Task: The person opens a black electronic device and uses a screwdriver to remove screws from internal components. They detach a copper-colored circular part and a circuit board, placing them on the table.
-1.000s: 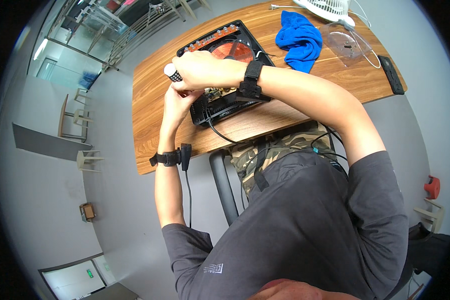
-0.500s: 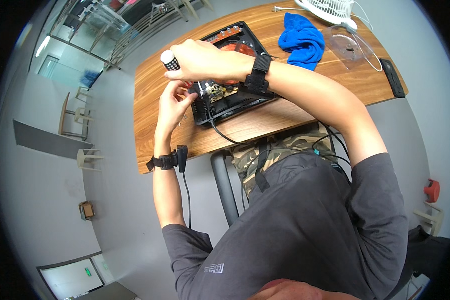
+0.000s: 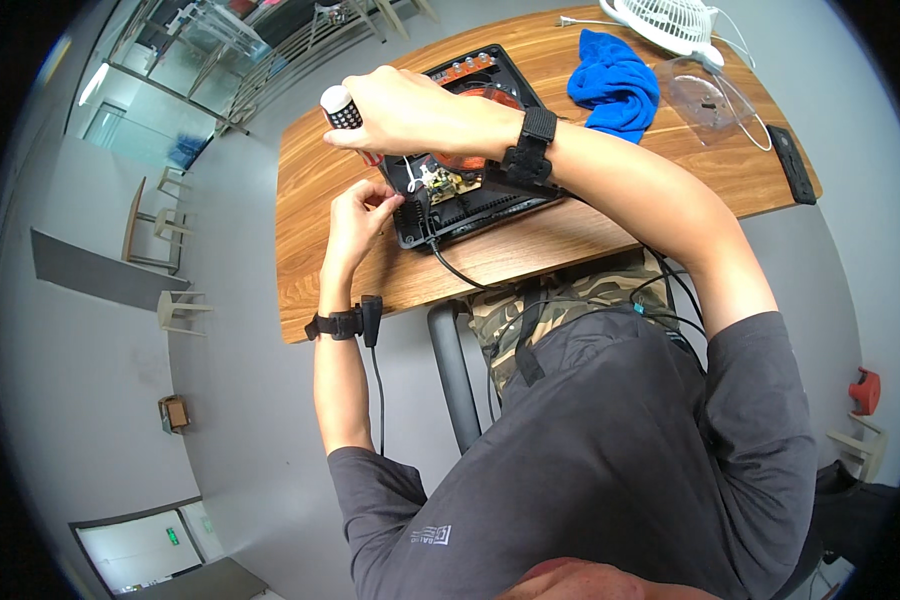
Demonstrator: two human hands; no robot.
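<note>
An opened black appliance casing (image 3: pixel 470 215) lies on the table, with a round copper-coloured coil (image 3: pixel 490 97) and a small circuit board (image 3: pixel 450 185) inside. It looks like an induction cooker base. Above its left side, my right hand (image 3: pixel 395 105) is closed round a screwdriver (image 3: pixel 344 112) with a white-capped, black-and-white dotted handle; its tip is hidden behind my hands. At the casing's near left edge, my left hand (image 3: pixel 360 218) has thumb and forefinger pinched together. Whatever they hold is too small to make out. White wires (image 3: pixel 413 178) run beside the board.
A crumpled blue cloth (image 3: pixel 615 85) lies right of the casing. Past it are a white fan (image 3: pixel 665 22), a clear plastic piece (image 3: pixel 705 100) and a dark bar (image 3: pixel 792 165) at the table's (image 3: pixel 315 215) right edge. A black cord (image 3: pixel 455 268) leaves the casing toward me.
My right hand has lifted slightly with the screwdriver. My left fingers have drawn down and away from beneath it, along the casing's left edge.
</note>
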